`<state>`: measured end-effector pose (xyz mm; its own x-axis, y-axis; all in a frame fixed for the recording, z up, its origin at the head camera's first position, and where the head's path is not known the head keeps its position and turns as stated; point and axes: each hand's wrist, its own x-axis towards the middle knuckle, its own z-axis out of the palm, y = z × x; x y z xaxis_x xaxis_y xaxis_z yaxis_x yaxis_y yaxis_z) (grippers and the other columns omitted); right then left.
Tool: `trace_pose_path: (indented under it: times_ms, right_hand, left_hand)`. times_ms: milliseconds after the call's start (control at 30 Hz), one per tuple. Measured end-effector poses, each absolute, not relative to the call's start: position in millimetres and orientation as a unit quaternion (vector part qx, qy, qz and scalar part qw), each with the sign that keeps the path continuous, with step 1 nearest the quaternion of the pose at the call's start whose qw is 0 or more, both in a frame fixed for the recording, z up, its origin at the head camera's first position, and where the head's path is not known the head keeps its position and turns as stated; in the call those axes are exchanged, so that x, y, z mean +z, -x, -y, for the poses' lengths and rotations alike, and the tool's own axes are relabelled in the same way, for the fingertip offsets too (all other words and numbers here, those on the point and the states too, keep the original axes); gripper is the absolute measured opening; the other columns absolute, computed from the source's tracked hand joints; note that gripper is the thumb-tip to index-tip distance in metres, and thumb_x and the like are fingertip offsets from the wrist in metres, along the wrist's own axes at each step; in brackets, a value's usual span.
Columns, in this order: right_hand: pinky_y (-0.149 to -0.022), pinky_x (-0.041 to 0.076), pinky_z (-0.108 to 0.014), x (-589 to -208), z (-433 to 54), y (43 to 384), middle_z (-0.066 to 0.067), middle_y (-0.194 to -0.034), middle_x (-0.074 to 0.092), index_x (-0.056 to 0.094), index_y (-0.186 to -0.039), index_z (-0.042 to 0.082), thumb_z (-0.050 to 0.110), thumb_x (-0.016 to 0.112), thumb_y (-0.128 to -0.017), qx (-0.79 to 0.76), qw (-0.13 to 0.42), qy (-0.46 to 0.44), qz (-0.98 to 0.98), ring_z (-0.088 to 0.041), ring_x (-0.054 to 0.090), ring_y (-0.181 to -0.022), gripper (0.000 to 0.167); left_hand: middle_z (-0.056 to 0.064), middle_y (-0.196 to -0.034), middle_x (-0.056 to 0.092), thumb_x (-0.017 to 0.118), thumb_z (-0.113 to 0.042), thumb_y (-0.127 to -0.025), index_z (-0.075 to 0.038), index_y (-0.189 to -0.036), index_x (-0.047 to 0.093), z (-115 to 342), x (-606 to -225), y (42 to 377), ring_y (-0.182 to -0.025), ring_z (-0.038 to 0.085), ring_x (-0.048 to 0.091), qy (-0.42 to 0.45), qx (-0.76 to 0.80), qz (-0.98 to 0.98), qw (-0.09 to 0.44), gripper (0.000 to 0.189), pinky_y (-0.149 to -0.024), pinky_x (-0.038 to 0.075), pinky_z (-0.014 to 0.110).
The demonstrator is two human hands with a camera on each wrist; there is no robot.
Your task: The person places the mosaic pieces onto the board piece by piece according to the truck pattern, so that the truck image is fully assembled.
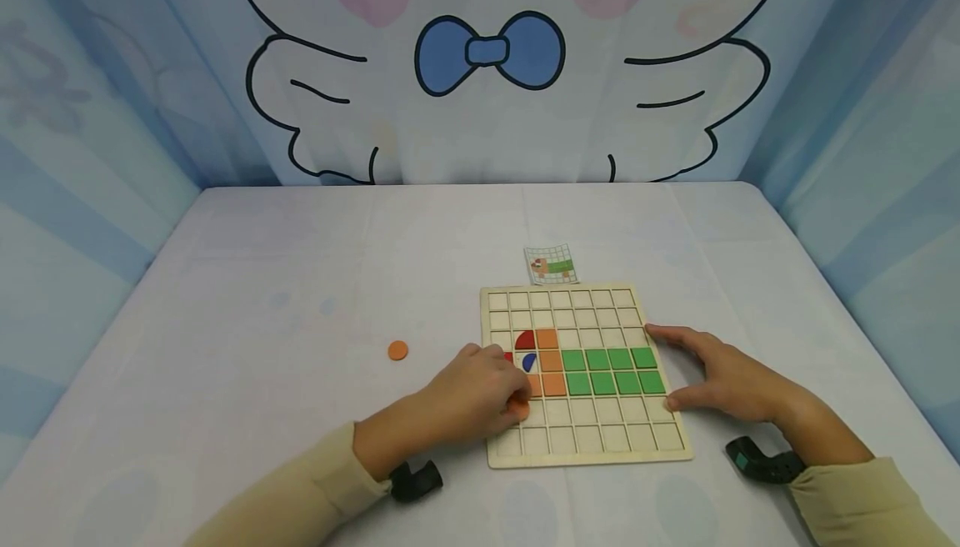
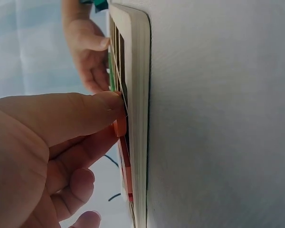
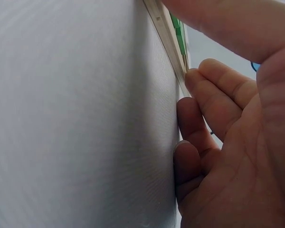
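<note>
A pale wooden grid board [image 1: 592, 440] lies flat on the table. Green square tiles [image 1: 597, 359], orange square tiles [image 1: 550, 361], a red curved tile [image 1: 525, 339] and a white tile with a blue shape [image 1: 529, 362] fill some of its cells. At the board's left side, my left hand [image 1: 474, 393] pinches a small orange piece [image 2: 119, 126] between thumb and finger, low over the cells; its full outline is hidden. My right hand [image 1: 738, 376] rests against the board's right edge, thumb and index finger spread apart along it.
Left of the board, an orange disc [image 1: 397, 350] lies on the white tablecloth [image 1: 300, 280]. Behind the board's far edge is a small picture card [image 1: 551, 265] with a gridded animal figure. Patterned curtains [image 1: 862, 113] stand around the table's back and sides.
</note>
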<state>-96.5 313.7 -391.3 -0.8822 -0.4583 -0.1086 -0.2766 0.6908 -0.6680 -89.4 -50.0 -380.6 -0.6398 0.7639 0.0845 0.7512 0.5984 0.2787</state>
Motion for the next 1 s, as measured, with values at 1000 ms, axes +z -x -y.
trace_pose_path:
  times_ms: [1000]
  right_hand:
    - [-0.098,0.023,-0.011,-388.3,-314.0,96.2,-0.022,-0.152,0.039,0.039,-0.151,0.004,0.031,0.084,-0.080,-0.330,0.137,0.208,-0.910,-0.044,0.032,-0.139,0.089]
  left_hand:
    - [-0.020,-0.079,0.065,0.078,-0.026,-0.089,-0.025,-0.088,0.075,40.6,-378.0,89.3,-0.085,0.008,0.050,-0.447,0.162,-0.879,0.039,0.004,-0.072,0.035,0.025]
